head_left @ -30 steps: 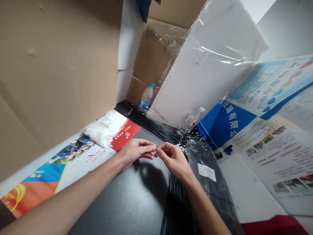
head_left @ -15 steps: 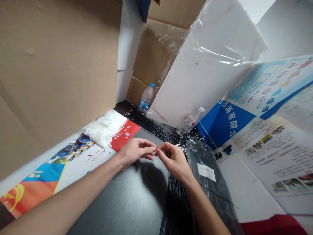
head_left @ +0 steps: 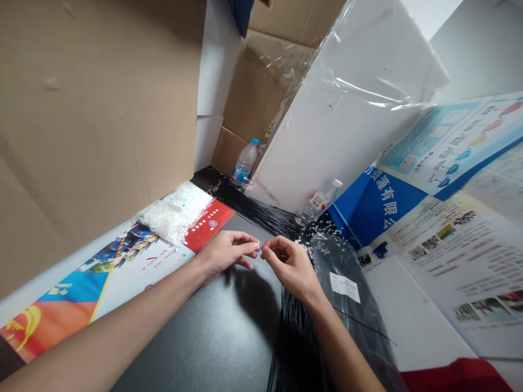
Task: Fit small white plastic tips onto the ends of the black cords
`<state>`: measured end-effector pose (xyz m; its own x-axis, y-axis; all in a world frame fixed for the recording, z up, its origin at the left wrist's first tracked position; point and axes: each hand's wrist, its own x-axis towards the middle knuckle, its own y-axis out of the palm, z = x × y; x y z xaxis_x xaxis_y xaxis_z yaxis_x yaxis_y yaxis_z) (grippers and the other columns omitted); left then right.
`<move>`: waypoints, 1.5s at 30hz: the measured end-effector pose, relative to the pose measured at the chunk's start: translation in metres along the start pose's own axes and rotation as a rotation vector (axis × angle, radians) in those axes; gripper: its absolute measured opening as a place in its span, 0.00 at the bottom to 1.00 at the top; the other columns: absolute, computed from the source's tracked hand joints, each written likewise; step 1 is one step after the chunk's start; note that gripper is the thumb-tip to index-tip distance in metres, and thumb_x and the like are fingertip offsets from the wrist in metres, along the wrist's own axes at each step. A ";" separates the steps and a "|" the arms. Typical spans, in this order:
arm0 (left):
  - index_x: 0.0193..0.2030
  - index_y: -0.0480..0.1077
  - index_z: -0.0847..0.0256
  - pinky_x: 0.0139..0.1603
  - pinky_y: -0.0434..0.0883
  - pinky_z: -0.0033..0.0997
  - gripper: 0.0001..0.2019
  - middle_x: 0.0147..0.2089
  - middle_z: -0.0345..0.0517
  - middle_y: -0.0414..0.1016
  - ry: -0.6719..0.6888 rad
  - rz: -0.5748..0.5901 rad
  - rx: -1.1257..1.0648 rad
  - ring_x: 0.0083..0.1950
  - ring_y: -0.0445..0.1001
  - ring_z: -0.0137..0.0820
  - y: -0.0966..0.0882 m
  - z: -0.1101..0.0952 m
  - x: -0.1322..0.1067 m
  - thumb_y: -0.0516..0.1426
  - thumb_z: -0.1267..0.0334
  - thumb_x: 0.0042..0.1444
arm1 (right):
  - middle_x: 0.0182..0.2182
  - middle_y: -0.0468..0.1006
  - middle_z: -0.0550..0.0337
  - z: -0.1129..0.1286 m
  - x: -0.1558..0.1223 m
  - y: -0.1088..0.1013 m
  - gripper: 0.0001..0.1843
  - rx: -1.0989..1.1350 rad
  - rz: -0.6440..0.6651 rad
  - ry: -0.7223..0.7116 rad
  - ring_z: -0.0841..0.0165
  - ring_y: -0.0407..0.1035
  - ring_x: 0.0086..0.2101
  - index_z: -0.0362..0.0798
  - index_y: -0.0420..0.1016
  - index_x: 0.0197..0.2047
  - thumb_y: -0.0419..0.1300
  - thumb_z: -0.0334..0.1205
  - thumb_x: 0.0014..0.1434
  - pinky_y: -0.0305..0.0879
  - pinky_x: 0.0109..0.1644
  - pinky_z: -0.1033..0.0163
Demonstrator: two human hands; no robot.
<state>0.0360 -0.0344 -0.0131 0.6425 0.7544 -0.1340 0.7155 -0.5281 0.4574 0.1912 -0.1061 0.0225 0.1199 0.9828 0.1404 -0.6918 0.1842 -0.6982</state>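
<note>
One head-worn view, looking forward and down, left hand (head_left: 223, 256) and right hand (head_left: 293, 268) quite near, small details between them perhaps unclear.

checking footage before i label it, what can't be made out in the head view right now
All in the head view:
Anything pinched in the left hand or right hand: too small, and the hands themselves cover it.
Near ends of the black strands: cut off by the bottom edge.
Print on the white label: too small and blurred.
Red item: cut off by the bottom edge.
</note>
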 end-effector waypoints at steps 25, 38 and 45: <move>0.33 0.77 0.68 0.36 0.73 0.30 0.10 0.31 0.44 0.75 -0.066 0.051 -0.104 0.32 0.73 0.26 -0.001 0.002 0.000 0.69 0.66 0.46 | 0.20 0.68 0.64 0.006 -0.004 -0.001 0.11 -0.037 -0.007 -0.065 0.74 0.55 0.20 0.46 0.75 0.31 0.58 0.44 0.59 0.50 0.23 0.68; 0.32 0.78 0.68 0.43 0.75 0.34 0.10 0.33 0.46 0.77 -0.092 0.043 -0.131 0.33 0.74 0.28 -0.002 0.004 0.000 0.70 0.64 0.46 | 0.22 0.72 0.64 0.002 -0.005 0.002 0.06 -0.344 -0.161 -0.331 0.73 0.59 0.22 0.49 0.74 0.30 0.59 0.36 0.59 0.56 0.28 0.67; 0.31 0.78 0.67 0.47 0.75 0.34 0.09 0.32 0.45 0.77 -0.099 0.058 -0.208 0.35 0.75 0.28 -0.001 0.011 0.001 0.70 0.65 0.46 | 0.27 0.76 0.62 0.001 -0.005 0.000 0.06 -0.386 -0.142 -0.382 0.71 0.65 0.25 0.50 0.74 0.32 0.58 0.34 0.60 0.61 0.32 0.66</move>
<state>0.0386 -0.0376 -0.0229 0.7124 0.6774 -0.1832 0.6109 -0.4704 0.6368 0.1899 -0.1107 0.0222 -0.1231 0.8865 0.4460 -0.3685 0.3765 -0.8500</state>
